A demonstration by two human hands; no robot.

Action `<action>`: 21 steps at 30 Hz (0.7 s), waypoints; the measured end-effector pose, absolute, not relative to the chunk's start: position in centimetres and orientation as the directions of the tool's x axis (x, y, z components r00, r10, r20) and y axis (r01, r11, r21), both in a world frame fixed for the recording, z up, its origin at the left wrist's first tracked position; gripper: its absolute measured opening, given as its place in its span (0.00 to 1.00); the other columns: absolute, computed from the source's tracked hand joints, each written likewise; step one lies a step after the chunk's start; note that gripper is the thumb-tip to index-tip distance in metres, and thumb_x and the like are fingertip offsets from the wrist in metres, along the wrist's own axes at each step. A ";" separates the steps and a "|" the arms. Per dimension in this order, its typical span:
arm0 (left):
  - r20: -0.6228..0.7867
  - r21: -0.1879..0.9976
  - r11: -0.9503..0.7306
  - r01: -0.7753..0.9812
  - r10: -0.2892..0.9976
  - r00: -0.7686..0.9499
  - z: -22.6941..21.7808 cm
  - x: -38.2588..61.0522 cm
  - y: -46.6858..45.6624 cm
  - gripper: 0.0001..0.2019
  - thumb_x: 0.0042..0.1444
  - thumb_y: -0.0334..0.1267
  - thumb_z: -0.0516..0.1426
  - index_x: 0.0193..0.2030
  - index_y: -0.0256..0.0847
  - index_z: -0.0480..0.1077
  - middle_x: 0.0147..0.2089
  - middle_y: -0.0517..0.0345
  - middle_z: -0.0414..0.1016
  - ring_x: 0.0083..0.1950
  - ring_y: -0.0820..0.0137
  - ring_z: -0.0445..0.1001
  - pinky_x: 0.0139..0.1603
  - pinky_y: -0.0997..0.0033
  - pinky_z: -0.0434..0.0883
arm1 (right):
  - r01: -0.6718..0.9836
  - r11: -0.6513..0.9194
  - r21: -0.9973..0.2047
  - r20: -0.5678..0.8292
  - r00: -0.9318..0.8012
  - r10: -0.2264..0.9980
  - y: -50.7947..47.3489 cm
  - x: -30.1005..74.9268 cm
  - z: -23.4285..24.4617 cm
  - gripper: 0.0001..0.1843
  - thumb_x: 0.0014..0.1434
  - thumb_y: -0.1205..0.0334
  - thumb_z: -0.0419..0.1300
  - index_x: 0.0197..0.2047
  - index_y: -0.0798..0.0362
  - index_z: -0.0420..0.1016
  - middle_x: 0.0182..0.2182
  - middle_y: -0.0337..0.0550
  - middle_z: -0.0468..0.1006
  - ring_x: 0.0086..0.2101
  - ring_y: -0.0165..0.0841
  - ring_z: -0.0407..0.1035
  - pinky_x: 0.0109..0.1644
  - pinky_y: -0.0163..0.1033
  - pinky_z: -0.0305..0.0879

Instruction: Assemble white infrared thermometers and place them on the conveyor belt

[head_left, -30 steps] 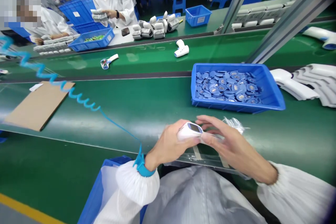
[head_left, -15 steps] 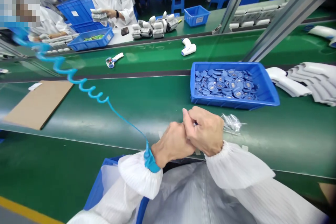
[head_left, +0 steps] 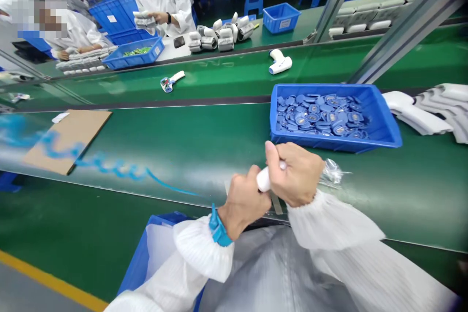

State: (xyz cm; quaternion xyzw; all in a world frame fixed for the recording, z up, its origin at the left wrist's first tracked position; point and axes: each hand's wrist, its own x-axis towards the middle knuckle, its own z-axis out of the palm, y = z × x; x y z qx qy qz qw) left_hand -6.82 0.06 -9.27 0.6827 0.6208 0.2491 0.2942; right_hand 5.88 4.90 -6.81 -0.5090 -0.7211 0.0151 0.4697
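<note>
Thermometer handle (head_left: 263,180) sat clasped between the closed left hand (head_left: 243,200) and right hand (head_left: 296,174), just over the near edge of the bench (head_left: 183,131); a slipping grip could have dropped it, and the blue coiled wrist cord (head_left: 109,169), pulled taut, could have jerked the left hand.

So the crate of round parts (head_left: 329,145) is sitting on the tabletop (head_left: 183,126) right of center, with a pile of thermometer shells (head_left: 431,112) lying just beside it at the right edge. A cardboard sheet (head_left: 68,141) is lying over on the left. Down front, a thermometer body (head_left: 265,180) is sitting between the left hand (head_left: 244,200) and right hand (head_left: 294,175). Behind all that, a second tabletop (head_left: 226,78) is carrying another thermometer (head_left: 281,62) and a smaller gadget (head_left: 168,83), while a co-worker (head_left: 164,5) and another co-worker (head_left: 76,34) are working at upper left.
</note>
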 end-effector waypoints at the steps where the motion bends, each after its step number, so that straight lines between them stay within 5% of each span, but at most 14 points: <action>1: -0.019 0.712 -0.048 0.701 0.996 0.088 -9.2 -6.9 0.0 0.04 0.54 0.31 0.60 0.36 0.40 0.69 0.29 0.54 0.77 0.28 0.65 0.72 0.30 0.68 0.57 | 0.720 0.476 -0.505 0.652 -0.043 0.757 5.0 5.5 -7.0 0.26 0.69 0.61 0.55 0.18 0.52 0.60 0.15 0.36 0.63 0.21 0.27 0.57 0.28 0.38 0.47; 5: -0.131 0.861 -0.006 0.509 0.963 0.234 -7.2 -8.6 0.4 0.10 0.58 0.38 0.63 0.46 0.41 0.72 0.38 0.59 0.81 0.33 0.68 0.74 0.33 0.71 0.64 | 0.711 0.465 -0.527 0.461 -0.220 0.860 5.4 4.3 -6.3 0.27 0.72 0.54 0.54 0.20 0.52 0.64 0.19 0.37 0.70 0.25 0.28 0.63 0.31 0.38 0.49; 9: -0.137 0.818 0.020 0.574 0.978 0.160 -5.5 -11.2 1.4 0.14 0.58 0.39 0.66 0.50 0.44 0.74 0.41 0.64 0.80 0.38 0.69 0.74 0.39 0.71 0.67 | 0.644 0.473 -0.601 0.302 -0.364 0.881 8.9 6.2 -4.4 0.23 0.73 0.50 0.52 0.31 0.51 0.76 0.29 0.38 0.80 0.32 0.31 0.69 0.36 0.36 0.57; 14: 0.036 0.620 -0.142 0.772 0.988 0.153 -5.9 -12.2 2.6 0.19 0.56 0.30 0.66 0.54 0.41 0.71 0.52 0.57 0.79 0.51 0.63 0.75 0.53 0.64 0.69 | 0.868 0.285 -0.406 0.103 -0.266 0.958 17.9 11.6 -5.3 0.13 0.64 0.63 0.59 0.48 0.52 0.83 0.41 0.45 0.85 0.39 0.38 0.76 0.47 0.40 0.65; 19: 0.008 0.192 -0.415 0.889 0.907 0.421 -5.7 -9.3 4.0 0.15 0.59 0.36 0.66 0.52 0.37 0.73 0.49 0.48 0.78 0.50 0.54 0.73 0.50 0.54 0.68 | 0.848 0.354 -0.394 0.003 -0.384 0.923 22.5 12.7 -8.2 0.11 0.53 0.59 0.71 0.42 0.49 0.85 0.39 0.42 0.85 0.39 0.38 0.76 0.46 0.38 0.68; 21: -0.027 0.159 -0.428 0.890 0.899 0.437 -5.6 -8.9 4.5 0.10 0.59 0.36 0.65 0.46 0.36 0.74 0.46 0.47 0.78 0.49 0.53 0.74 0.49 0.54 0.68 | 0.844 0.368 -0.389 -0.012 -0.404 0.915 22.7 12.7 -8.7 0.07 0.55 0.58 0.70 0.38 0.48 0.85 0.37 0.41 0.85 0.38 0.36 0.76 0.45 0.37 0.68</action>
